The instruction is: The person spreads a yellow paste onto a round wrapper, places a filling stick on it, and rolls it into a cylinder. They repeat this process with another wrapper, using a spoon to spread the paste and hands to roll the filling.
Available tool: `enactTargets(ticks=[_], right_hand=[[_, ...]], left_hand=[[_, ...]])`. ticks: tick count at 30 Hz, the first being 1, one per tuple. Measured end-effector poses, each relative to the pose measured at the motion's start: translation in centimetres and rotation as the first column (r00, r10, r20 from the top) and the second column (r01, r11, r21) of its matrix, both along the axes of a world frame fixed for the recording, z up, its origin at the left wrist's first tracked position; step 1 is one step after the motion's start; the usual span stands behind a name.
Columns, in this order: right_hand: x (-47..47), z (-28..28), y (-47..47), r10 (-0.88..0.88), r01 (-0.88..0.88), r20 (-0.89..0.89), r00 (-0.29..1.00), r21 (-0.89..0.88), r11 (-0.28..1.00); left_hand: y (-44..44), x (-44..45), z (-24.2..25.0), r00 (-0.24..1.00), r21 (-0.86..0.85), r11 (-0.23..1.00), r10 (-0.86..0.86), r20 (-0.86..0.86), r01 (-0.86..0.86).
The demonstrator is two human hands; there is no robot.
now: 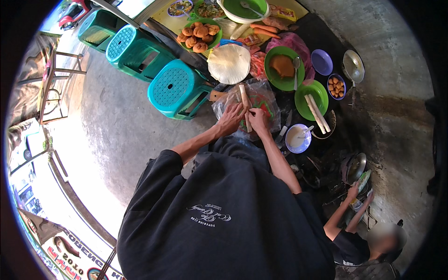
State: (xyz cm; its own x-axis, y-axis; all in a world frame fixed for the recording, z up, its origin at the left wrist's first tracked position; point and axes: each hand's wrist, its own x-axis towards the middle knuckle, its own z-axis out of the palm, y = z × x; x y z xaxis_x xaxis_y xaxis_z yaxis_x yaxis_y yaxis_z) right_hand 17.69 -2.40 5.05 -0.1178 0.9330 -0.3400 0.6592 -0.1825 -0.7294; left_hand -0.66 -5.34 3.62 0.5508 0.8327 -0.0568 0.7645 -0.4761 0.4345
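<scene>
A pale rolled wrapper, long and thin, lies over a clear plastic sheet before me. My left hand rests its fingers on the roll's left side. From the right, the bent fingers of my right hand grip its edge. Under the plastic shows a red and green patterned surface, with a wooden handle sticking out at the left. Beyond the roll is a stack of round, thin wrappers. To the right, finished-looking rolls lean across a green plate.
A green bowl of brown filling, a white batter bowl and a knife lie close on the right. Fried balls stand ahead. Turquoise stools line the left. At lower right, another person works near a pan.
</scene>
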Motion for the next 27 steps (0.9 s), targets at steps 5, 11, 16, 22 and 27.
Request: enactTargets(ticks=[5,11,16,22,27], right_hand=[[1.7,-1.1,-1.4,-0.126,0.104,-0.335,0.934,-0.085,0.991],[10.7,0.7,-4.6,-0.366,0.393,-0.156,0.918,0.209,0.896],[18.7,2.0,-7.8,-0.596,0.560,-0.022,0.803,0.369,0.741],[21.4,0.3,-9.4,-0.294,0.295,0.330,0.897,0.047,0.954],[18.8,0.0,-9.3,-0.129,0.157,0.512,0.849,-0.010,0.988]], left_hand=[[0.4,-0.3,0.2,0.999,-0.001,1.000,-0.005,-0.047,0.005],[1.2,-0.8,0.1,0.994,0.098,0.989,-0.111,-0.005,0.111],[1.2,-1.6,0.4,0.990,0.027,0.990,-0.138,0.018,0.137],[1.3,-2.2,0.4,0.988,0.024,0.988,-0.151,-0.002,0.151],[1.3,-2.1,0.2,0.989,0.008,0.990,-0.142,-0.046,0.143]])
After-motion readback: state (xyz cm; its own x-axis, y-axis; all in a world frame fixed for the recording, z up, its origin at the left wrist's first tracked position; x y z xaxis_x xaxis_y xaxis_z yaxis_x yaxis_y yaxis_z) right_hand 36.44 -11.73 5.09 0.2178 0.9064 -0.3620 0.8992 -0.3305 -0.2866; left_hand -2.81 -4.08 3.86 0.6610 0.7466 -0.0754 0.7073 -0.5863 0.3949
